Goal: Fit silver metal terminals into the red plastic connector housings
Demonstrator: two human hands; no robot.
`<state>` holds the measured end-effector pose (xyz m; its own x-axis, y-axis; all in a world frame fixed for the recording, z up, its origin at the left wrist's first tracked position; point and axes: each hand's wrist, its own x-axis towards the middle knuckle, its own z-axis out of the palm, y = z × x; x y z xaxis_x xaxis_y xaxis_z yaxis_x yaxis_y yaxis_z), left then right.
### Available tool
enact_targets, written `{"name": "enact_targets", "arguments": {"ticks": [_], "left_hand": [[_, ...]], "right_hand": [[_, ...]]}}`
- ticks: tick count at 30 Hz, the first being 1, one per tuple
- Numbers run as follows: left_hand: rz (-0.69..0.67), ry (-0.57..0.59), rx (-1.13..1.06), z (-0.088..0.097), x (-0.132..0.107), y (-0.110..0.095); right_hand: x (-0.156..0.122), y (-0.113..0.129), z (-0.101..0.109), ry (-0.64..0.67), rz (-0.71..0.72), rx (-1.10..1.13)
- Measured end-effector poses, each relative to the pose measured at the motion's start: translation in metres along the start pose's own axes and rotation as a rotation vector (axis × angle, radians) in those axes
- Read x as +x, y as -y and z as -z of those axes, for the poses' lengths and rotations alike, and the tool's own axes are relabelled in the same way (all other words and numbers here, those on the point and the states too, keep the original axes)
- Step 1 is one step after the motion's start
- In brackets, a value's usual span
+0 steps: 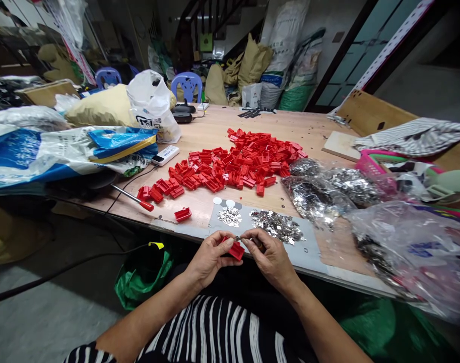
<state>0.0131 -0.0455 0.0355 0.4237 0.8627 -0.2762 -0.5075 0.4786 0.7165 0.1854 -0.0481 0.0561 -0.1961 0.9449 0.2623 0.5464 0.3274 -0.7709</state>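
My left hand (211, 257) grips a small red plastic box-shaped part (235, 250) just off the table's front edge. My right hand (269, 254) pinches a tiny metal piece (237, 238) at the upper edge of that part. Something dark and brownish, perhaps a tool handle, shows under its curled fingers; I cannot make out its kind. Just beyond my hands, a grey mat (309, 247) carries a pile of small shiny metal plates (277, 225) and a smaller pile of light metal bits (230, 217). One red part (183, 214) lies alone to the left.
A large heap of red parts (237, 161) covers the table's middle. A red-handled screwdriver (144, 204) and a white device (165, 155) lie left, near sacks (63, 151). Clear bags of metal pieces (316, 194) and a pink basket (369, 164) stand right. A green bag (129, 285) hangs below.
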Motion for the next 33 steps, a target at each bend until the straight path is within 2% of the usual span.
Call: {"name": "enact_targets", "arguments": {"ticks": [4, 9, 11, 16, 23, 33], "left_hand": [[-0.113, -0.046, 0.178, 0.000, 0.000, -0.001], [-0.477, -0.189, 0.838, 0.007, -0.001, 0.006], [-0.604, -0.209, 1.015, 0.009, -0.002, 0.008], [-0.794, -0.193, 1.211, 0.010, -0.003, 0.009], [-0.855, -0.168, 1.242, 0.007, -0.005, 0.010], [-0.803, -0.203, 1.193, 0.004, -0.009, 0.009]], "right_hand": [[-0.002, 0.001, 0.005, -0.022, 0.032, -0.094], [-0.009, 0.006, 0.003, 0.016, 0.085, -0.183], [-0.011, 0.005, 0.001, 0.028, 0.088, -0.204], [-0.013, 0.003, -0.005, 0.032, 0.086, -0.217], [-0.013, 0.002, -0.010, 0.018, 0.111, -0.221], [-0.014, 0.001, -0.011, 0.020, 0.095, -0.183]]}}
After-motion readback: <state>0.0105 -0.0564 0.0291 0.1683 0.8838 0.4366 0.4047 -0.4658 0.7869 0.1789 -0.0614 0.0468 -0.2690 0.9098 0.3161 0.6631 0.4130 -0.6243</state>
